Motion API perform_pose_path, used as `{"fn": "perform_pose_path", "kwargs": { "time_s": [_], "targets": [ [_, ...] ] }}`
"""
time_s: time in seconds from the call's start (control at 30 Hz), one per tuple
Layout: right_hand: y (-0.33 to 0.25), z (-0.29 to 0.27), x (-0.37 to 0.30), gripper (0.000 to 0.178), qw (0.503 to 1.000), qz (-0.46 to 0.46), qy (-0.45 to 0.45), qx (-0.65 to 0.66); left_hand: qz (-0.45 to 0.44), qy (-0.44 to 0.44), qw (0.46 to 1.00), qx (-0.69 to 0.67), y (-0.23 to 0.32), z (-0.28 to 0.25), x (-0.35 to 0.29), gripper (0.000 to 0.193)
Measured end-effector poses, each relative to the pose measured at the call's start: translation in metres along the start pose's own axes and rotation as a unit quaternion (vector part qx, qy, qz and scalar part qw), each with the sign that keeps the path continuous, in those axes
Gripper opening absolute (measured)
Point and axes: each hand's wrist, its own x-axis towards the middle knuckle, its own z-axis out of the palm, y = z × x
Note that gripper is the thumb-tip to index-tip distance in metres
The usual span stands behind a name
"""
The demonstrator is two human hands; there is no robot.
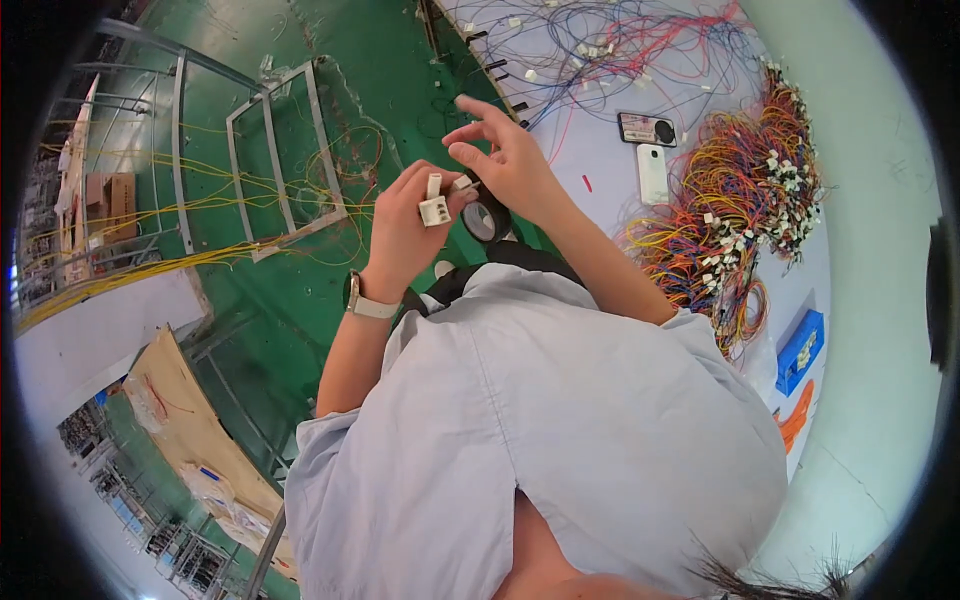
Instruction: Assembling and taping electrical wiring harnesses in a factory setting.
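Observation:
My left hand [398,222] is closed around white plastic connectors [434,211], whose slotted end points toward me. Another small white connector [462,184] pokes out by its fingertips. Just right of those fingers is a roll of black tape [483,222]; whether a finger passes through it or it hangs from the hand, I cannot tell. My right hand [512,168] is raised beside the left one, with its fingers spread and nothing visible in them. A watch [354,292] with a light band is on my left wrist.
On the white table [600,170] at right lie a big bundle of coloured wires [740,200] with white connectors, a dark phone [645,129], a white phone [652,174] and a blue bin [800,352]. Metal frames [285,150] with yellow wires stand at left over green floor.

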Motion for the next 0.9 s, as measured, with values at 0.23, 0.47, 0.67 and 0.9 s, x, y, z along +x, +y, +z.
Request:
{"fn": "perform_pose_path", "kwargs": {
  "time_s": [0.23,0.47,0.67,0.9],
  "targets": [
    [0.014,0.008,-0.017,0.018,0.981,-0.08,-0.038,0.173,0.044,0.025,0.997,0.06,0.001,-0.007,0.004,0.011],
    [0.015,0.001,-0.015,0.038,0.994,-0.054,-0.096,0.026,-0.077,-0.031,0.996,-0.019,-0.018,-0.002,-0.002,0.015],
    [0.02,0.018,-0.026,0.049,0.995,-0.067,-0.04,0.062,-0.292,0.076,0.892,-0.336,-0.026,0.012,-0.011,0.022],
    [0.025,0.019,-0.036,0.051,0.996,0.014,-0.016,0.088,-0.319,0.076,0.882,-0.339,-0.027,0.012,-0.012,0.023]
  ]
}}
